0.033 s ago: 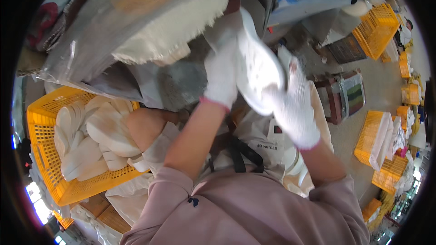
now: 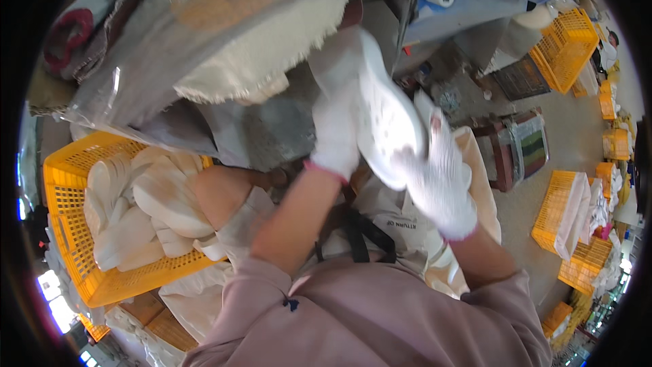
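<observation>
Fingers of the white-knit-gloved left hand (image 2: 335, 132) grip a smooth white, curved, sole-shaped piece (image 2: 388, 112) to the right of the yellow perforated plastic crate (image 2: 146, 284); the white-knit-gloved right hand (image 2: 441, 187) touches its near end, though blur hides whether those fingers close. Little has changed since the previous picture, which suggests continued handling of this same piece.

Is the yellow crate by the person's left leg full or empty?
Well filled: in the crate, white pieces lie heaped, some up to its rim. The pile's depth cannot be told.
</observation>
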Available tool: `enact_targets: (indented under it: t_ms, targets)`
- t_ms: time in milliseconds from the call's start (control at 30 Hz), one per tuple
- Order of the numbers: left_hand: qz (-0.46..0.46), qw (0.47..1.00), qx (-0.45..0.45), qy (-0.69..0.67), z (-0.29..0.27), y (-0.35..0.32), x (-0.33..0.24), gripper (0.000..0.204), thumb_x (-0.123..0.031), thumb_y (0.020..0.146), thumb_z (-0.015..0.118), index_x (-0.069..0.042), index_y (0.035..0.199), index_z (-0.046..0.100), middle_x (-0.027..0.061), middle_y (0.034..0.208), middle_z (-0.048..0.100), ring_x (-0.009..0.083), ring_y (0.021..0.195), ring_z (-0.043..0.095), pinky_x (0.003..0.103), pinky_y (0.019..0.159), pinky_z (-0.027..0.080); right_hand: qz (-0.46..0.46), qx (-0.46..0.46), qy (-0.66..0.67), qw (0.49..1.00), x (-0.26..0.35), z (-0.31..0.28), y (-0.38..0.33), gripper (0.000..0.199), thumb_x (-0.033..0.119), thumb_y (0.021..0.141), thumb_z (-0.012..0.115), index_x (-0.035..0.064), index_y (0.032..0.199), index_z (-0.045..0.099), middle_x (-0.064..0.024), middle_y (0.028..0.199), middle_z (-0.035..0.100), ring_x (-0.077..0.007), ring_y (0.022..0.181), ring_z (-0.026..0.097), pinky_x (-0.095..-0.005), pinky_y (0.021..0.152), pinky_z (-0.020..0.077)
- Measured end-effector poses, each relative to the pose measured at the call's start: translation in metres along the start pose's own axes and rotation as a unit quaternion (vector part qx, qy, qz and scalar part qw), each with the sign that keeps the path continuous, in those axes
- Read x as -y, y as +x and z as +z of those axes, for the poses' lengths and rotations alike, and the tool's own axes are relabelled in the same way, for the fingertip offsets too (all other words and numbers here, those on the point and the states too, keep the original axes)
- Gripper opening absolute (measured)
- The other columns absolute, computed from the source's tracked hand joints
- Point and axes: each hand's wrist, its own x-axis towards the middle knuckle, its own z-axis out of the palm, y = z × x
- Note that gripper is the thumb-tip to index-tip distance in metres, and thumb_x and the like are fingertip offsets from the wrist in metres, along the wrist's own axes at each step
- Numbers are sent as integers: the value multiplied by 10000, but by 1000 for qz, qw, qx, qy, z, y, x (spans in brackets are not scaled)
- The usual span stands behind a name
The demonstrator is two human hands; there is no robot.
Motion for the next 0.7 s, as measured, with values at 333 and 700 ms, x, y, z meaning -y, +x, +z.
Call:
enact_targets:
  t_ms: [333, 700]
  targets:
    - [19, 993, 78, 88, -33, 95, 0, 382, -291, 1127, 491, -60, 1395, 634, 166, 1286, 716, 280, 1179, 712, 422, 1019, 578, -129, -131, 51, 982, -10, 27, 71, 695, 292, 897, 696, -94, 1447, 518, -359, 1272, 676, -527, 1164, 680, -518, 1011, 562]
    - [111, 941, 25, 320, -130, 2, -54, 429, -336, 1013, 790, 10, 1266, 757, 43, 1108, 771, 146, 1011, 688, 298, 894, 559, 5, -25, 25, 999, 8, 81, 169, 553, 386, 905, 622, -106, 1141, 710, -371, 1076, 735, -525, 1085, 716, -530, 970, 577]
